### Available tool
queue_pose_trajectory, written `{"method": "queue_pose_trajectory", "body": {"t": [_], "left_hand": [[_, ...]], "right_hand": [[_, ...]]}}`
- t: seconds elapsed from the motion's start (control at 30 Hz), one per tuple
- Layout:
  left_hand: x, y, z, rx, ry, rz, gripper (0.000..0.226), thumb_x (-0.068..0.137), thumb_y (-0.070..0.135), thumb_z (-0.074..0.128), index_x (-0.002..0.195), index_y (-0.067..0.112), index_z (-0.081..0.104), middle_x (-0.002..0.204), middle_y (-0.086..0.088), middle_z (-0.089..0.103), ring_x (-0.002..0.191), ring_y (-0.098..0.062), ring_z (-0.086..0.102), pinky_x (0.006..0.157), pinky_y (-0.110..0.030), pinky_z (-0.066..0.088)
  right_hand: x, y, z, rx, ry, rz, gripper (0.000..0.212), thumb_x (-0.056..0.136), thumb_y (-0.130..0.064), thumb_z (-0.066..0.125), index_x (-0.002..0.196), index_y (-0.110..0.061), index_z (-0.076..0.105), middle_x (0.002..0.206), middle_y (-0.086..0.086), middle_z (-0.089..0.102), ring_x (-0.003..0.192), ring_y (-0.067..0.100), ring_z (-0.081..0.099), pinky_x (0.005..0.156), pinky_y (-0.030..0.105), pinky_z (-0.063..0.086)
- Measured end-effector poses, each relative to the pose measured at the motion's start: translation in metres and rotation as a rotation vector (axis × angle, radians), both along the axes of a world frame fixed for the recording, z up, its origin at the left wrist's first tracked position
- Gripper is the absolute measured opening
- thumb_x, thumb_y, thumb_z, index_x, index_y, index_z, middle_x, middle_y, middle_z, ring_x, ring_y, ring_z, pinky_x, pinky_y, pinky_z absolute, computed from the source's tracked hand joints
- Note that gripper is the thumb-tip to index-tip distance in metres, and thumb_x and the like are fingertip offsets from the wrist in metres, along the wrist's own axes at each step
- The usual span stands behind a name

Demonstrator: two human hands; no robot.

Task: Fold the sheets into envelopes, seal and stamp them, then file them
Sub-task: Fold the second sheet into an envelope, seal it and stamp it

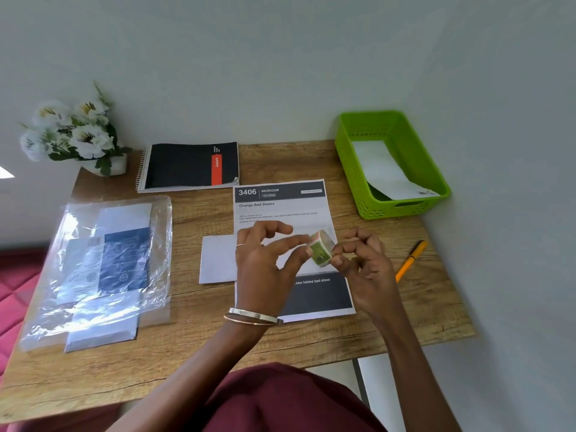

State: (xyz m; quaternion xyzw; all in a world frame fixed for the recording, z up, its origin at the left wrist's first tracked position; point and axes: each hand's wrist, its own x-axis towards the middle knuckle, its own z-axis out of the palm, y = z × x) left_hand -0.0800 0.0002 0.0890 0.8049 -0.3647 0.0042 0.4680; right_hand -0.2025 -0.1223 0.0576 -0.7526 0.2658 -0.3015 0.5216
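A person sits at a wooden desk [405, 307], both hands raised just above its middle and meeting around a small roll of stamps [321, 249]. The left hand [265, 260] pinches the roll's left side between thumb and forefinger, its other fingers spread loosely above, probably to steady the roll. The right hand [363, 260] has its fingertips curled against the roll's right edge, apparently picking at the loose end to peel a stamp free; whether a stamp has lifted cannot be told. Directly beneath the hands lies a white envelope [218, 258], flat and partly hidden, so the stamp needs only a short drop onto it. The envelope rests across a printed sheet [280, 207] headed "Change Bed Sheets", which lies flat. At the far right stands a green basket [349, 163] with a finished envelope [383, 173] leaning inside it, seemingly where finished ones are filed. On the left lies a clear plastic pack [109, 260] holding more envelopes, within easy reach. A black notebook [190, 165] lies at the far edge, white flowers [74, 132] stand in the far left corner, and an orange pen [411, 260] lies to the right of the hands.
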Motion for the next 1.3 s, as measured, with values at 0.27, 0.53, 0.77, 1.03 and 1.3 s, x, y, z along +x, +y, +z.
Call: {"method": "queue_pose_trajectory", "body": {"t": [0.27, 0.53, 0.77, 1.03, 1.3], "left_hand": [[0.003, 0.010, 0.000, 0.036, 0.009, 0.028, 0.012, 0.068, 0.027, 0.080, 0.078, 0.027, 0.073, 0.104, 0.009, 0.061, 0.106, -0.015, 0.044, 0.079, -0.033, 0.025], [0.007, 0.013, -0.001, 0.088, 0.168, -0.004, 0.009, 0.072, 0.035, 0.064, 0.072, 0.026, 0.067, 0.095, 0.012, 0.059, 0.098, -0.012, 0.046, 0.080, -0.044, 0.041], [0.009, 0.015, -0.006, 0.092, 0.415, -0.074, 0.007, 0.079, 0.023, 0.067, 0.073, 0.026, 0.065, 0.092, 0.013, 0.063, 0.095, -0.011, 0.054, 0.083, -0.037, 0.043], [0.017, 0.015, -0.004, -0.002, 0.779, -0.004, 0.007, 0.081, 0.015, 0.066, 0.076, 0.014, 0.071, 0.062, 0.007, 0.063, 0.053, -0.002, 0.049, 0.057, -0.020, 0.039], [0.017, 0.014, -0.005, 0.011, 0.967, 0.044, 0.014, 0.082, 0.015, 0.066, 0.069, 0.016, 0.071, 0.074, -0.002, 0.068, 0.072, -0.013, 0.058, 0.070, -0.032, 0.047]], "right_hand": [[0.007, 0.011, 0.003, -0.016, -0.001, 0.042, 0.008, 0.078, -0.043, 0.066, 0.084, -0.041, 0.070, 0.111, -0.021, 0.047, 0.113, 0.019, 0.043, 0.082, 0.020, 0.042], [0.009, 0.015, 0.006, -0.129, 0.111, 0.050, 0.013, 0.080, -0.048, 0.062, 0.083, -0.038, 0.069, 0.115, -0.013, 0.049, 0.111, 0.012, 0.040, 0.082, 0.022, 0.043], [0.009, 0.012, 0.003, -0.262, 0.232, -0.034, 0.025, 0.083, -0.045, 0.059, 0.085, -0.022, 0.070, 0.109, -0.012, 0.048, 0.108, -0.001, 0.032, 0.086, 0.001, 0.026], [-0.011, -0.018, -0.015, -0.405, 0.426, -0.255, 0.017, 0.084, -0.030, 0.065, 0.085, -0.014, 0.070, 0.108, 0.006, 0.049, 0.105, 0.025, 0.037, 0.084, 0.034, 0.035], [-0.016, -0.058, -0.036, -0.503, 0.809, -0.575, 0.018, 0.083, -0.024, 0.069, 0.092, -0.009, 0.073, 0.110, 0.018, 0.053, 0.107, 0.039, 0.041, 0.084, 0.047, 0.033]]}}
